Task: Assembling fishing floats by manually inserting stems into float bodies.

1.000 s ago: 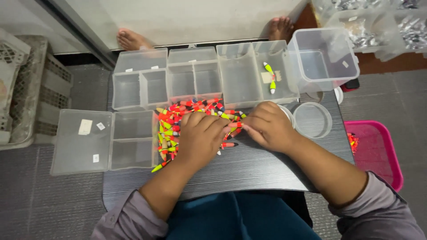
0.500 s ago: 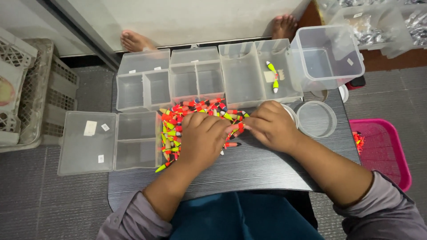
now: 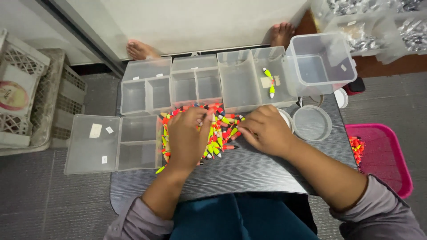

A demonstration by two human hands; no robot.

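Note:
A pile of small red, yellow and green fishing floats [image 3: 220, 131] lies on the dark table [image 3: 249, 171]. My left hand [image 3: 187, 138] rests palm down on the pile's left part, fingers curled among the floats. My right hand [image 3: 264, 129] sits at the pile's right edge, its fingertips pinching at floats; I cannot tell whether any is gripped. Behind the pile stands a clear divided organizer box [image 3: 240, 80]; two floats [image 3: 269, 82] lie in its right-hand compartment.
An open clear lid [image 3: 93, 144] lies at the left. A clear square tub [image 3: 320, 64] and a round clear lid [image 3: 312, 123] are at the right. A pink basket [image 3: 382, 155] with floats stands beside the table. White crates [image 3: 26, 93] are far left. Someone's bare feet [image 3: 138, 49] show behind.
Both hands stay on the pile and shift only slightly. The view has moved a little, so everything sits lower and further left in the picture.

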